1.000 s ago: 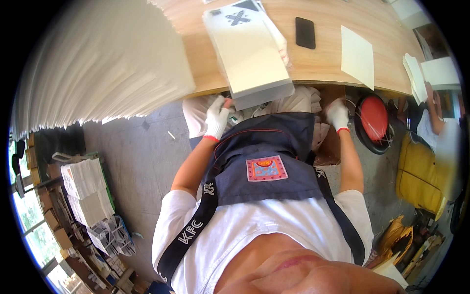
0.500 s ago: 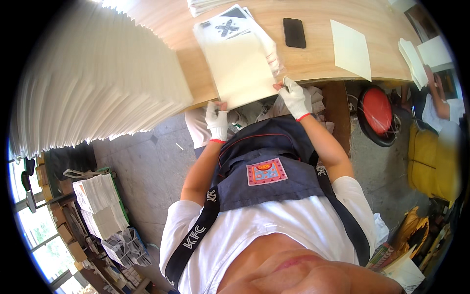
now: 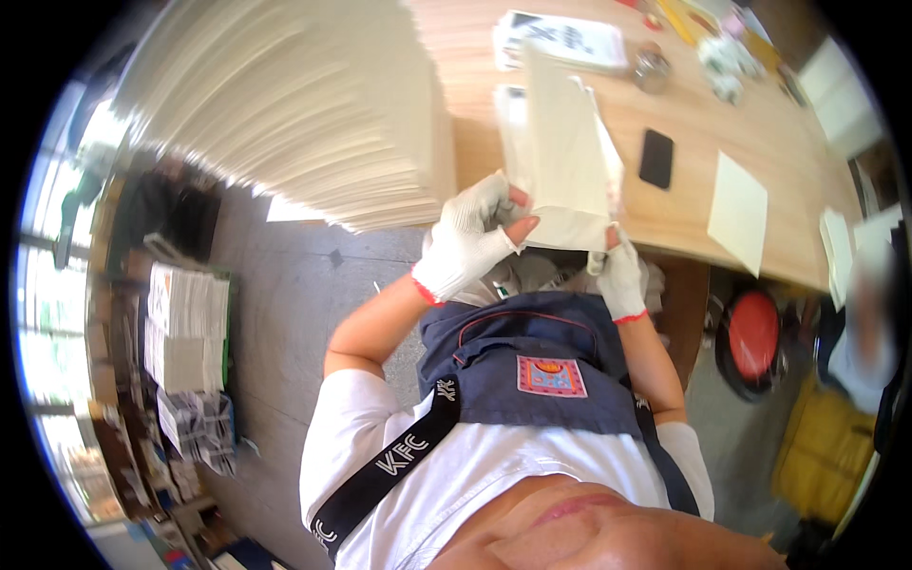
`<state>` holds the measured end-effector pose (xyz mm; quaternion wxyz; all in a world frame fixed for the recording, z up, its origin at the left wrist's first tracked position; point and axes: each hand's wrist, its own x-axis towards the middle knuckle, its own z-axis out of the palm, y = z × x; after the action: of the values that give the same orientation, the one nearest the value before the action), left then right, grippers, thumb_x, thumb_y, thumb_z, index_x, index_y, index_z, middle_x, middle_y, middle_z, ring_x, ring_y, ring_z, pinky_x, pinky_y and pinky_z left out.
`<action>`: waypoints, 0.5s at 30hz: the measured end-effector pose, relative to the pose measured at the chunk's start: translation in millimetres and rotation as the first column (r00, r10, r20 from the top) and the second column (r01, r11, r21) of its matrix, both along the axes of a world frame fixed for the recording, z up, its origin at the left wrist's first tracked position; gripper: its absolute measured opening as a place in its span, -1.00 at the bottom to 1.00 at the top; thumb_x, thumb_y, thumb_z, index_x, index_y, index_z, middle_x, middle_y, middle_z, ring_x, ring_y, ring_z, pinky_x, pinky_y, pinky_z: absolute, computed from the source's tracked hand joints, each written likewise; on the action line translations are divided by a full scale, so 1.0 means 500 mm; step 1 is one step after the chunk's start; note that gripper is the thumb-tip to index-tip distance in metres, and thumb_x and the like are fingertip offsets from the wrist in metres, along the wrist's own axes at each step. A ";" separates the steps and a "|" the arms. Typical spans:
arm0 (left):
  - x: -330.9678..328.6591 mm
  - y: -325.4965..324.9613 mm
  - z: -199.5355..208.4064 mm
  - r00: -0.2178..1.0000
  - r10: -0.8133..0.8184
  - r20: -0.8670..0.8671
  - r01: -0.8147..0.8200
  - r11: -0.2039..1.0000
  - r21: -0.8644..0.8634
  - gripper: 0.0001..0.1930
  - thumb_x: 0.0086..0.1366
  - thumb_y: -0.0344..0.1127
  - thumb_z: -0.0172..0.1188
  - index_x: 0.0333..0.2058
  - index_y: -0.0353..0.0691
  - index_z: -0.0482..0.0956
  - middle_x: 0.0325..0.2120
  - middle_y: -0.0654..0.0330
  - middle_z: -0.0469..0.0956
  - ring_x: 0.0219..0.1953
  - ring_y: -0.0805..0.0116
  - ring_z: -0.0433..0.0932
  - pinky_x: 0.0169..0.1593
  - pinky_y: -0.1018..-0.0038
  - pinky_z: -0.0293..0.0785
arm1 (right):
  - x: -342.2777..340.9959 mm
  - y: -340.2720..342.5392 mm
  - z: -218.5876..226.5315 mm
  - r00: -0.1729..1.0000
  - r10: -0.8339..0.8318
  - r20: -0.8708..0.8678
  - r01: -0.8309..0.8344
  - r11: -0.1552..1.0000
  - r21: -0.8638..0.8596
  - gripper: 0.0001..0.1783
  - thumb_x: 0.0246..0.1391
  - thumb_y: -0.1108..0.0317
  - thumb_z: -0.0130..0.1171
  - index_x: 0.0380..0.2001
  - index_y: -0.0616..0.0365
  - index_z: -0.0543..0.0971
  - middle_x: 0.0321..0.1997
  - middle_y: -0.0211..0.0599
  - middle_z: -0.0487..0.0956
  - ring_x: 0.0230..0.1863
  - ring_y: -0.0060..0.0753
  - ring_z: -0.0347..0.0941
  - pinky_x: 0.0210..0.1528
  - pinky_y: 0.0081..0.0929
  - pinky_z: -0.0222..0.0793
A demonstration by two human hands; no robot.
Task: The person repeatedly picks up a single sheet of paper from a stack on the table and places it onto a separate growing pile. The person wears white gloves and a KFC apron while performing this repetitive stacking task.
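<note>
**Both gloved hands gripping a folded paper piece at the desk's near edge**

Left hand (image 3: pixel 467 239), in a white knit glove with a red cuff, closed on the lower left corner of a cream folded paper piece (image 3: pixel 568 161), thumb pressed over the fold. Right hand (image 3: pixel 617 274), gloved the same way, pinching the lower right corner from beneath. Paper piece held upright and slightly tilted, just over the near edge of the wooden desk (image 3: pixel 684 204), its lower flap turned up.

Directly behind it on the desk, a low pile of similar paper pieces (image 3: pixel 511 123). Near the far edge, a printed sheet with black marks (image 3: pixel 560 38). Right of the held piece, a black phone (image 3: pixel 655 159) lying flat, and further right a loose cream sheet (image 3: pixel 737 211) close to the near edge. At the left end, a tall fanned stack of cream paper (image 3: pixel 285 104) overhanging the desk. Below the right end, a red stool (image 3: pixel 753 334) on the floor. Navy apron (image 3: pixel 532 366) hanging under both hands.
</note>
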<state>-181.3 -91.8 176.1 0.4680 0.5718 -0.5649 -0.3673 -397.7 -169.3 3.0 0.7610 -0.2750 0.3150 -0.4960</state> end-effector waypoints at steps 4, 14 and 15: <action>0.037 0.067 0.238 0.937 0.206 0.282 -0.085 0.918 -0.387 -0.76 0.08 -0.44 0.23 -0.24 -0.27 0.48 -0.59 0.40 0.45 -0.54 0.66 0.41 -0.48 0.70 0.30 | 0.069 -0.033 0.309 0.996 -0.013 -0.091 -0.012 0.962 -0.274 -0.65 0.17 0.06 -0.01 -0.16 0.08 0.45 -0.52 -0.49 0.44 -0.58 -0.65 0.31 -0.62 -0.65 0.21; 0.594 0.076 0.642 0.478 0.772 0.420 -0.414 0.619 -0.667 -0.65 0.19 -0.30 -0.01 -0.06 -0.25 0.47 -0.31 0.19 0.52 -0.30 0.47 0.42 -0.25 0.53 0.35 | 0.432 -0.148 0.818 0.917 0.270 -0.294 -0.399 0.577 -0.713 -0.76 0.11 0.20 0.00 -0.53 0.09 0.45 -0.72 -0.54 0.32 -0.81 -0.65 0.17 -0.78 -0.65 0.06; 0.630 0.072 0.651 0.370 0.752 0.546 -0.461 0.659 -0.595 -0.65 0.18 -0.31 -0.02 -0.07 -0.25 0.49 -0.30 0.19 0.52 -0.28 0.46 0.41 -0.23 0.52 0.34 | 0.443 -0.140 0.830 0.879 0.228 -0.419 -0.473 0.529 -0.704 -0.78 0.10 0.22 0.00 -0.53 0.10 0.45 -0.73 -0.53 0.32 -0.81 -0.63 0.15 -0.79 -0.65 0.03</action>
<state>133.7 -55.6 501.5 0.3798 0.7462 -0.5025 0.2155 -176.4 -239.6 417.8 0.5928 -0.7055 0.1033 -0.3744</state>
